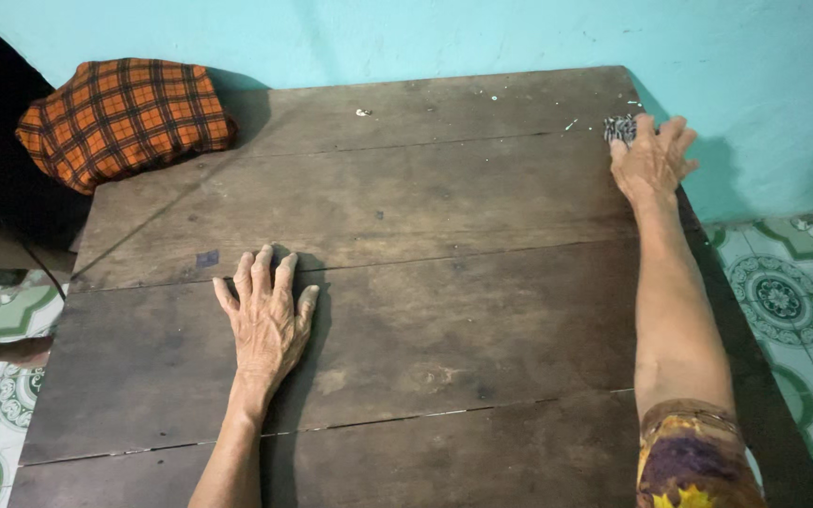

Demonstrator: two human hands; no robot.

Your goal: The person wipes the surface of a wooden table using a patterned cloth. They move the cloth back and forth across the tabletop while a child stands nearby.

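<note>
Head camera looks down on a wide desk [444,216] made of dark, worn wooden planks, with thin gaps running across between the planks. Behind the far edge of the desk stands a turquoise wall [425,38]. At the far left corner an orange and black checked cushion [124,118] lies partly on the desk and partly over its edge. Beside the right edge the floor [788,292] shows white tiles with green round ornaments, and the same tiles appear beside the left edge. Some small pale crumbs [362,112] lie on the plank near the far edge.

The left hand [265,325] rests flat on the desk, a little left of the middle, palm down. Its fingers [261,273] are straight and slightly spread, and they hold nothing; they only touch the wood.

The right hand [651,160] is stretched out to the far right corner of the desk, the arm lying along the right edge. Its fingers [675,132] are open and spread, and the fingertips lie on a small grey, wiry scrubbing pad [619,127], which sits on the desk at that corner, near the wall. The hand covers a part of the pad, so I cannot tell whether the fingers press it or only touch it. A patterned sleeve [693,461] in yellow and purple covers the right upper arm at the near edge.
</note>
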